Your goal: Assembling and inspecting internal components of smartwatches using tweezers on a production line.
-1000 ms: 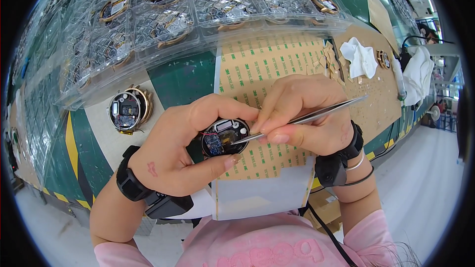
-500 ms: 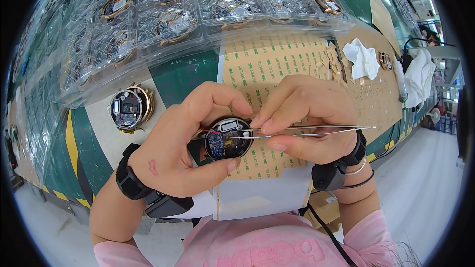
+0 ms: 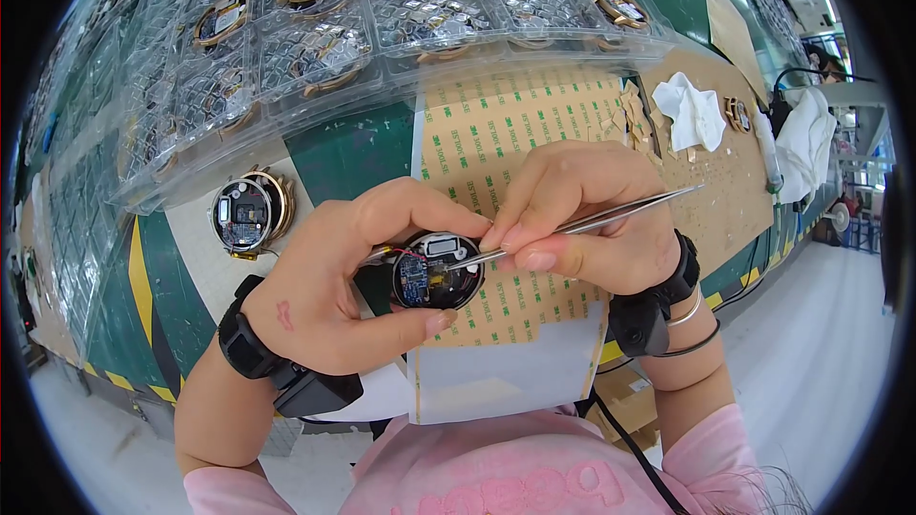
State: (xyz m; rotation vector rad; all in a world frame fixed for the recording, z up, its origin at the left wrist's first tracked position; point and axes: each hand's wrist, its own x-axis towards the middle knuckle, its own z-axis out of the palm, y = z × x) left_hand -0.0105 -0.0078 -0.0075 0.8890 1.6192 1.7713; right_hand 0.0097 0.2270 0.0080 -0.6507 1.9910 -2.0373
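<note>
My left hand (image 3: 329, 286) grips an open round watch case (image 3: 465, 291) between thumb and fingers. Inside it show a blue circuit board (image 3: 413, 278), a white rectangular part (image 3: 442, 247) and thin red wires. In my right hand (image 3: 596, 215) are steel tweezers (image 3: 625, 210), held in a pinch, their tips inside the case beside the board. My left index fingertip meets the fingers of the right hand near the case's upper right edge. To the left, another open watch case (image 3: 240, 215) with a similar board leans against gold rings (image 3: 281, 200).
Clear plastic trays (image 3: 315, 91) with several watch cases fill the far side. Under my hands lies a tan adhesive sheet (image 3: 477, 133) with green print. At the right are a crumpled white cloth (image 3: 689, 113), tan scraps (image 3: 637, 119) and a gold watch case (image 3: 737, 114) on brown board.
The tweezers have turned so their rear end points farther up, and their arms have come together. My left index finger has straightened toward the right hand.
</note>
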